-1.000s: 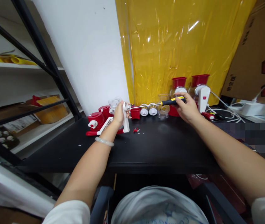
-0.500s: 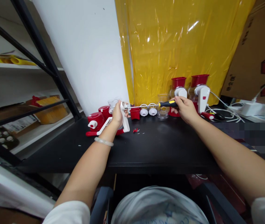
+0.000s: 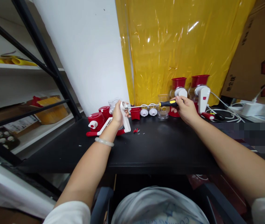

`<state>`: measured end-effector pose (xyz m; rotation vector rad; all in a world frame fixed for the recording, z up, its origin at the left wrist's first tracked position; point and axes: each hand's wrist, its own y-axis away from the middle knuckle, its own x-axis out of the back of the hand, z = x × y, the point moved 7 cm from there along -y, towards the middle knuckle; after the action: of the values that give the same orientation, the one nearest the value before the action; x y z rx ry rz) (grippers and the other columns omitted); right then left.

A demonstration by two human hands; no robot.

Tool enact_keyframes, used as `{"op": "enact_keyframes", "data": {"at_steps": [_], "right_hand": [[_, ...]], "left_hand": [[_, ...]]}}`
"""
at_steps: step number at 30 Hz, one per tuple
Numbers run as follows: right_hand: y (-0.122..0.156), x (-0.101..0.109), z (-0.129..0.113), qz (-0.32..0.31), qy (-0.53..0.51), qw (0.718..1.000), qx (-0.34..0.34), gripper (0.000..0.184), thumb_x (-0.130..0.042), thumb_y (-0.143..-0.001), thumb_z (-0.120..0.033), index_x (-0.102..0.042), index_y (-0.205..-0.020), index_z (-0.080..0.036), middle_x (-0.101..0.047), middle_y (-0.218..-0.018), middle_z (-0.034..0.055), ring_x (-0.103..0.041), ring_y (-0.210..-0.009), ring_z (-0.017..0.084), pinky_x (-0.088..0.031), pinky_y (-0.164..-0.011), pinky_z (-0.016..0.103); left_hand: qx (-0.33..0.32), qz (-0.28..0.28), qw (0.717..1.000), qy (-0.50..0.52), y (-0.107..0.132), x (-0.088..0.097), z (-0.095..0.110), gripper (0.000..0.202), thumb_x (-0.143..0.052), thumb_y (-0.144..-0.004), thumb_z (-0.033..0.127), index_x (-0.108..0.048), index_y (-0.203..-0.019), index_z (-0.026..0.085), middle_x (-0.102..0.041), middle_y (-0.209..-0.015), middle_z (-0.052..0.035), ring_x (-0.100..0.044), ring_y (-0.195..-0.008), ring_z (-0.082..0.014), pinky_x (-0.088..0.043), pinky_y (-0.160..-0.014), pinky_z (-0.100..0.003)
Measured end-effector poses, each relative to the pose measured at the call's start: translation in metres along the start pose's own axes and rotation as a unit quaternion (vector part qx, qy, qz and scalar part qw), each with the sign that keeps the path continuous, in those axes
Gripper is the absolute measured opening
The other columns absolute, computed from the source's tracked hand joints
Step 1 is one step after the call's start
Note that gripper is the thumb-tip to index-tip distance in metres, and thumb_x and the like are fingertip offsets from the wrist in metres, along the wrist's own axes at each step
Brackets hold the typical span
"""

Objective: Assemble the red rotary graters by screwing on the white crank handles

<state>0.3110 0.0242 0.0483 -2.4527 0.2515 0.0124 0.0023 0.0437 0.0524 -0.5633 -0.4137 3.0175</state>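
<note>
My left hand (image 3: 117, 115) is closed round a white plastic handle part (image 3: 125, 117) that stands on the black table (image 3: 155, 149), beside a red and white device (image 3: 96, 123). My right hand (image 3: 186, 109) grips a screwdriver (image 3: 154, 105) with a black and yellow handle. Its long metal shaft runs level to the left, and the tip meets the top of the white part. A few small screws and a red bit (image 3: 137, 131) lie on the table just right of the white part.
Along the back stand a small red cup (image 3: 135, 113), two white round caps (image 3: 148, 110), a clear cup (image 3: 163, 107) and two red and white machines (image 3: 198, 90). Cables and white adapters (image 3: 249, 110) lie at the right. A metal shelf rack (image 3: 41, 53) stands to the left.
My right hand has slid its grip along the screwdriver handle and turned slightly; the screwdriver has levelled a little. The white part has shifted slightly in my left hand.
</note>
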Motion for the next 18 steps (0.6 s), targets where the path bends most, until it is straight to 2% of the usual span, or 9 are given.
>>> {"op": "enact_keyframes", "data": {"at_steps": [3,18], "right_hand": [[0.0003,-0.0005,-0.0013,0.004,-0.004,1.0,0.0,0.051,-0.067,-0.077,-0.072,-0.066,-0.082,-0.022,-0.059,-0.054,-0.0019,-0.053,-0.043,0.013,-0.042,-0.042,0.027],[-0.0002,0.0015,0.0001,0.013,-0.007,1.0,0.005,0.05,-0.067,-0.078,-0.071,-0.065,-0.082,-0.022,-0.058,-0.057,-0.0019,-0.052,-0.045,0.013,-0.041,-0.043,0.027]], "left_hand": [[0.0,-0.003,1.0,-0.003,0.0006,-0.0008,0.0,0.041,-0.035,-0.1,0.047,-0.059,-0.084,0.018,-0.043,-0.049,0.0054,-0.038,-0.035,-0.0078,-0.041,-0.042,-0.021],[-0.003,0.0,1.0,-0.005,0.0012,-0.0002,0.001,0.043,-0.046,-0.094,0.058,-0.059,-0.084,0.019,-0.043,-0.051,0.006,-0.038,-0.037,-0.0077,-0.041,-0.043,-0.022]]}}
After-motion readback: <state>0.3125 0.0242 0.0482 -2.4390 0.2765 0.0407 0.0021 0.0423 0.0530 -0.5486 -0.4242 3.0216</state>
